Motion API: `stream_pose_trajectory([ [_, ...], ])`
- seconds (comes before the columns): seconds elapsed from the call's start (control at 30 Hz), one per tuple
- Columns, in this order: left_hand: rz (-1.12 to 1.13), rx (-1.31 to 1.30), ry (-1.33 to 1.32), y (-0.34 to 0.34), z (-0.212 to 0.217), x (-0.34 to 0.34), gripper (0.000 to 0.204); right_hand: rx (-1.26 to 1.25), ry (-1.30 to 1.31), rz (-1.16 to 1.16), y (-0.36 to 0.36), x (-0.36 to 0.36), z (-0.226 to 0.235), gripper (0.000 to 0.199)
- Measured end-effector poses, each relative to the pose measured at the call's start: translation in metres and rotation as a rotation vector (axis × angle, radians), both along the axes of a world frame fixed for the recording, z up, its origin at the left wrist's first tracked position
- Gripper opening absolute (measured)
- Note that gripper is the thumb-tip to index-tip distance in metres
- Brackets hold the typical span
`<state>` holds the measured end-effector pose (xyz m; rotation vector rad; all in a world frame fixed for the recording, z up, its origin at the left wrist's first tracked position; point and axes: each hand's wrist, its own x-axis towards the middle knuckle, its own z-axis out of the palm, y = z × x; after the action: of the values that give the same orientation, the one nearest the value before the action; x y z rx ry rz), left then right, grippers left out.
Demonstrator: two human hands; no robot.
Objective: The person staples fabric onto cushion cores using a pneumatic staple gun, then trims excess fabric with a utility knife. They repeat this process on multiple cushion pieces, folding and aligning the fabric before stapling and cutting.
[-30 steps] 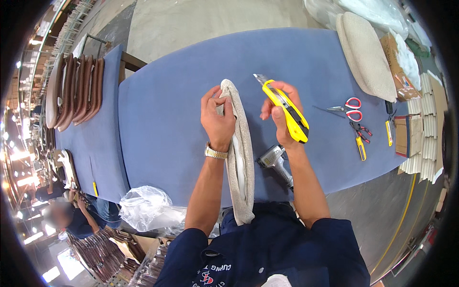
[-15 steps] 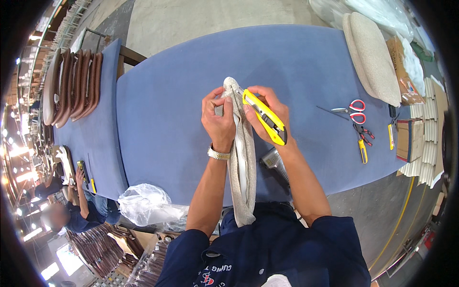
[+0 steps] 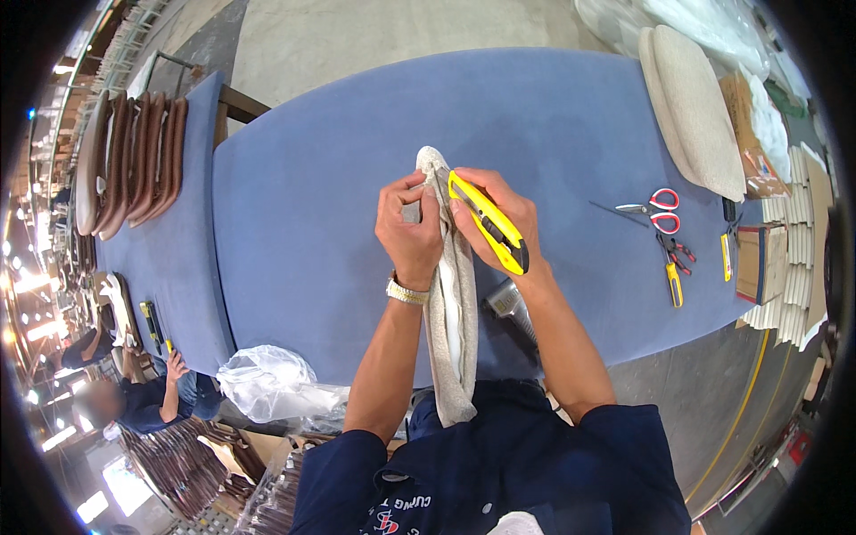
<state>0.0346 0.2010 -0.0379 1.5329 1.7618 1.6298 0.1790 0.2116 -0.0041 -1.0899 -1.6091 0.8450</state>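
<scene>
A long beige upholstered pad [image 3: 460,379] stands on edge in front of me, its lower end near my shirt and a white strip showing along its open side. Near its far tip, my left hand [image 3: 410,227] pinches the fabric between thumb and fingers. My right hand [image 3: 514,212] is closed around a yellow utility knife [image 3: 489,223], whose blade end points at the pad's upper edge, close to the left thumb. Whether the blade touches the cloth is too small to tell. A grey metal tool [image 3: 508,301] lies beside the pad, partly behind my right forearm.
On the blue table [image 3: 312,178], red-handled scissors [image 3: 663,210], pliers [image 3: 678,252] and a yellow-handled tool [image 3: 673,283] lie right. Beige pads [image 3: 691,107] are at the far right; brown pads [image 3: 143,160] stand left. A plastic bag [image 3: 267,383] and a co-worker [image 3: 152,406] are at lower left.
My right hand and the knife have shifted slightly left and down along the pad; my left hand keeps its pinch. The co-worker's hand has moved away from a tool on the left table.
</scene>
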Motion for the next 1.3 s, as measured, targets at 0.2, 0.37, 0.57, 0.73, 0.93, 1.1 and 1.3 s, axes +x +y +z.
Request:
stream_pose_trajectory([
  [0.2,0.004,-0.038,-0.09,0.001,0.001,0.0,0.008,0.042,-0.024,-0.012,0.002,-0.002,-0.001,0.031],
  [0.37,-0.021,-0.113,-0.267,0.004,0.002,-0.005,0.008,0.055,-0.07,0.001,0.007,-0.003,0.003,0.028],
  [0.57,-0.05,-0.179,-0.391,0.005,0.005,-0.009,0.008,0.073,-0.07,0.028,0.01,-0.001,0.004,0.025],
  [0.73,-0.062,-0.254,-0.544,0.005,0.01,-0.011,0.007,0.002,-0.139,0.047,0.007,0.002,0.007,0.023],
  [0.93,-0.048,-0.306,-0.667,0.006,0.01,-0.012,0.009,0.056,-0.078,0.03,0.005,0.0,0.002,0.022],
  [1.1,-0.045,-0.305,-0.672,0.005,0.011,-0.012,0.01,0.027,-0.084,0.056,0.002,0.002,0.005,0.022],
  [1.3,-0.054,-0.299,-0.769,0.002,0.018,-0.01,0.008,0.047,-0.074,0.064,-0.005,0.005,0.009,0.02],
])
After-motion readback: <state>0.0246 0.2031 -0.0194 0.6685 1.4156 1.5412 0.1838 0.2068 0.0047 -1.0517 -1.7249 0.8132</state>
